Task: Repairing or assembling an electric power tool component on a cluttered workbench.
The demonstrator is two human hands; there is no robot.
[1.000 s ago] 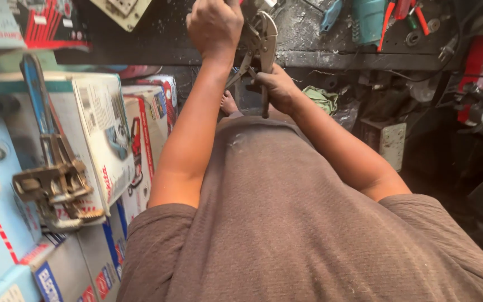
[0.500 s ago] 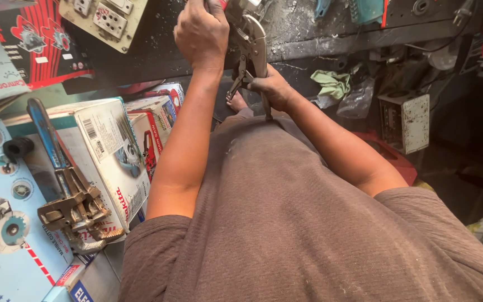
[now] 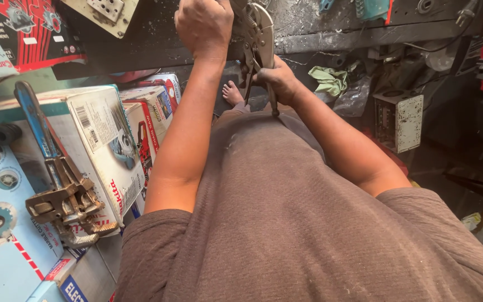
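Your left hand (image 3: 203, 25) is clenched on something hidden at the bench edge (image 3: 331, 39); your right hand (image 3: 278, 78) grips the handles of the locking pliers (image 3: 258, 42), held upright just beside it. If the pliers slip, they could pinch your left fingers or drop toward your bare foot (image 3: 232, 94). The tool boxes (image 3: 93, 140) stacked at your left are shut, contents hidden.

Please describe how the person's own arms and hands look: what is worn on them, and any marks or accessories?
Both arms are bare from the short sleeves down. The sleeves belong to a brown-grey T-shirt with pale dusty specks. The left hand and the right hand wear no gloves; no ring, watch or bracelet shows. The fingertips are partly hidden.
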